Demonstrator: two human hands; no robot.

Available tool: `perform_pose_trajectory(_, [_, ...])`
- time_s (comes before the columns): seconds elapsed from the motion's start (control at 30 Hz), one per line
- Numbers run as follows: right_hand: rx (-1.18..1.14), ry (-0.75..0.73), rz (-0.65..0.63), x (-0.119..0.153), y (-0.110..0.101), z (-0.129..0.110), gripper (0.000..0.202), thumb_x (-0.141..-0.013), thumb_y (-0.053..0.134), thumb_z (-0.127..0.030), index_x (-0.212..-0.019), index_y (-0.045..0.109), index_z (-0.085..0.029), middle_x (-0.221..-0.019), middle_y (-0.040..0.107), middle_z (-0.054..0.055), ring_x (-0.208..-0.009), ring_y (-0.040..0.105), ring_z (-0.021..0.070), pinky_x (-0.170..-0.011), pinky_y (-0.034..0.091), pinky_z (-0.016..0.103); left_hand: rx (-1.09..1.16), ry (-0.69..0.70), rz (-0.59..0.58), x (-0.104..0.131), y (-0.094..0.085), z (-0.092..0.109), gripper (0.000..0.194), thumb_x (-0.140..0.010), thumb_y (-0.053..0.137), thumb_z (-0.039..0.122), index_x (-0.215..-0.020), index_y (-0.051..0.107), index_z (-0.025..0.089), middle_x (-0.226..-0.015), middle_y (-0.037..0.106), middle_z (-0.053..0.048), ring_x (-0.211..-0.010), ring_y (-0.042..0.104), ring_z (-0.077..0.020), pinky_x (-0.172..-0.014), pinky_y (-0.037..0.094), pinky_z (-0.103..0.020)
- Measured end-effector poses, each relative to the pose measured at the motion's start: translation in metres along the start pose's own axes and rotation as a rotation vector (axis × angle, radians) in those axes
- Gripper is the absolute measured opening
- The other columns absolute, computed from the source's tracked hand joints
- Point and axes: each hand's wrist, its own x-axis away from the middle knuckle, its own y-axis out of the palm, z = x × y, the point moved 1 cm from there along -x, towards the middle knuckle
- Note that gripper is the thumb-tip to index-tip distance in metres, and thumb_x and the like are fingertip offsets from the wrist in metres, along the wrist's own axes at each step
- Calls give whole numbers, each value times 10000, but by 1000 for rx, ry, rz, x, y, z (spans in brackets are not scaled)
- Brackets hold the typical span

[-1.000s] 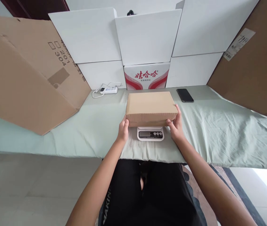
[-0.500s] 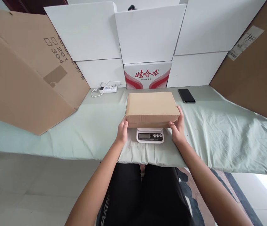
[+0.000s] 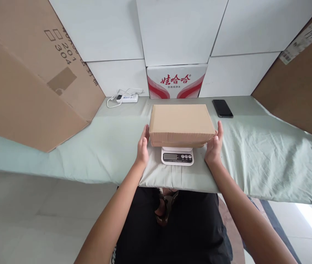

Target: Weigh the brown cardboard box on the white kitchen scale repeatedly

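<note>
A closed brown cardboard box [image 3: 182, 121] rests on a small white kitchen scale [image 3: 177, 161], covering its platform and leaving the display and buttons showing. My left hand [image 3: 143, 148] stands beside the box's left side, fingers extended and thumb off the cardboard. On the opposite side, my right hand [image 3: 213, 146] is open near the front right corner, with fingers pointing up. Some of its fingers are partly hidden, and I cannot tell whether they still touch the box. The scale's display shows no readable digits.
A black phone [image 3: 222, 108] lies behind to the right. At the back left is a white power strip [image 3: 127, 98] with its cord. White boxes [image 3: 175, 33] and a red-printed carton [image 3: 176, 82] form the back wall. Large cardboard sheets [image 3: 15, 80] flank a green cloth-covered table [image 3: 112, 146].
Both hands have loosened from the box and moved slightly outward, their fingers straightening. The box stays over the scale. The camera view has tilted down a little.
</note>
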Motion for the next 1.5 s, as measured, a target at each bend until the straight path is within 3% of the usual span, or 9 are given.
perform_pose_trajectory(0.13, [-107,105,50,-4,1,4,882,-941,534,-792,-1720,360,-416,-1424,634,100,-1449,636,380,-1205,545,663,-3,-49,8,1,0,1,986,-916,552,923,-1694,510,317,-1853,413,-63,-1754,356,-326,-1448,352,-448])
perform_pose_trajectory(0.27, [-70,124,43,0,2,4,835,-971,497,-771,-1714,392,-406,-1419,660,102,-1399,676,366,-1191,561,648,-19,-79,36,5,0,3,1056,-888,560,948,-1735,438,331,-1863,390,-60,-1760,332,-339,-1443,365,-448])
perform_pose_trajectory(0.4, [10,152,36,5,-2,4,770,-1003,467,-753,-1702,422,-431,-1371,678,91,-1296,725,360,-1133,607,644,18,-125,67,6,0,-2,960,-929,574,887,-1719,468,352,-1847,422,-43,-1756,340,-335,-1449,357,-459])
perform_pose_trajectory(0.6, [204,4,-110,8,-6,-6,744,-1031,392,-799,-1705,397,-483,-1437,674,60,-1328,720,351,-1114,639,641,71,-163,143,5,2,-9,942,-933,597,853,-1705,496,322,-1850,408,-50,-1763,324,-316,-1465,324,-458])
perform_pose_trajectory(0.77, [149,74,-76,8,-3,-8,732,-1040,410,-781,-1684,429,-435,-1409,677,53,-1350,691,334,-1161,598,650,18,-190,135,5,2,-6,871,-997,525,781,-1708,491,281,-1850,413,-65,-1759,335,-297,-1457,340,-430])
perform_pose_trajectory(0.9, [164,96,-4,8,2,-17,721,-1022,477,-775,-1625,544,-385,-1362,690,80,-1366,650,351,-1263,497,643,-13,-216,121,3,2,-5,832,-1016,507,751,-1699,500,276,-1848,420,-70,-1740,387,-299,-1441,367,-440])
perform_pose_trajectory(1.07, [200,149,17,7,5,-29,771,-1026,475,-785,-1627,573,-311,-1432,684,127,-1391,604,376,-1323,387,641,14,-257,123,0,3,-6,845,-1002,546,732,-1689,510,241,-1825,456,-95,-1716,438,-299,-1416,401,-420])
perform_pose_trajectory(1.5, [154,192,31,0,9,-32,710,-1006,538,-750,-1537,650,-292,-1353,735,97,-1300,643,333,-1230,477,521,-13,-229,146,-5,4,-10,817,-1014,547,703,-1676,528,223,-1793,508,-101,-1710,449,-276,-1419,381,-392])
